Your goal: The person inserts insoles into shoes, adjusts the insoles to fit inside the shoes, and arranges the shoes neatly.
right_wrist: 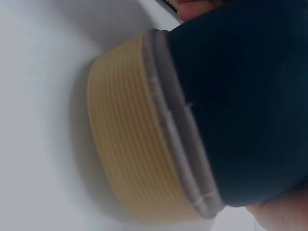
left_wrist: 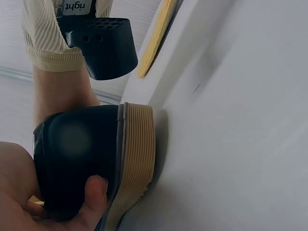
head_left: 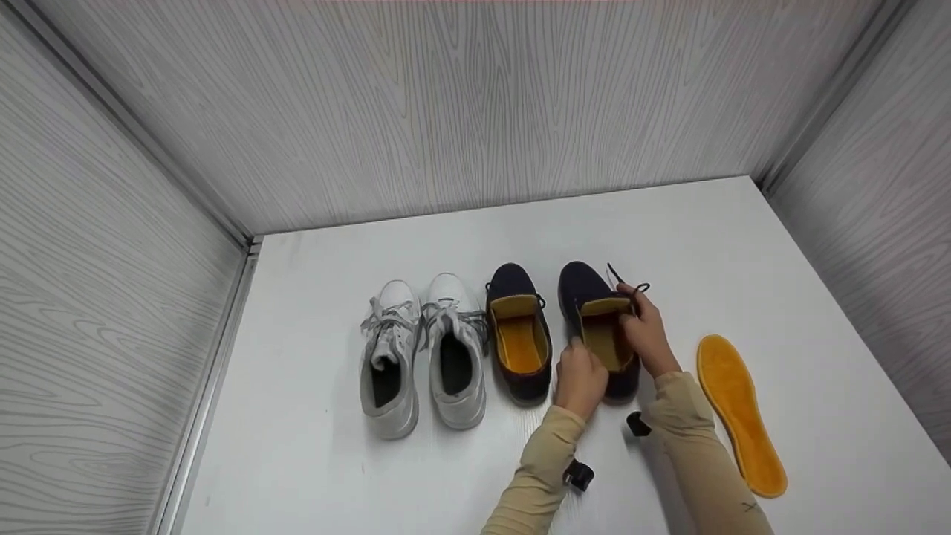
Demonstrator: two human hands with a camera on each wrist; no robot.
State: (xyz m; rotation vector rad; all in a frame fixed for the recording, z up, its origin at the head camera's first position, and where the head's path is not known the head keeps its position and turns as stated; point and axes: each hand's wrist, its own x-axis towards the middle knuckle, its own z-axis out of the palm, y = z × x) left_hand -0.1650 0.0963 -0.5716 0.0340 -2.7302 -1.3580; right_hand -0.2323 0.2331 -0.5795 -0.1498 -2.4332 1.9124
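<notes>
A navy slip-on shoe (head_left: pixel 582 285) with a side lace stands on the white table, its toe pointing away. My left hand (head_left: pixel 582 377) grips its left side; in the left wrist view the thumb presses the outside near the heel (left_wrist: pixel 72 144) and other fingers curl over the rim. On the opposite side, my right hand (head_left: pixel 646 334) holds the edge near the lace bow, partly inside the opening. The shoe's inside looks tan and shadowed. Its ribbed beige sole (right_wrist: pixel 134 130) fills much of the right wrist view.
To the left stands the matching navy shoe (head_left: pixel 511 281) with an orange insole (head_left: pixel 521 345) inside. Two white lace-up sneakers, one left (head_left: pixel 392 416) and one right (head_left: pixel 461 412), stand beyond it. A loose orange insole (head_left: pixel 739 409) lies right of my right forearm. Grey wood-grain panels (head_left: pixel 475 104) surround the table.
</notes>
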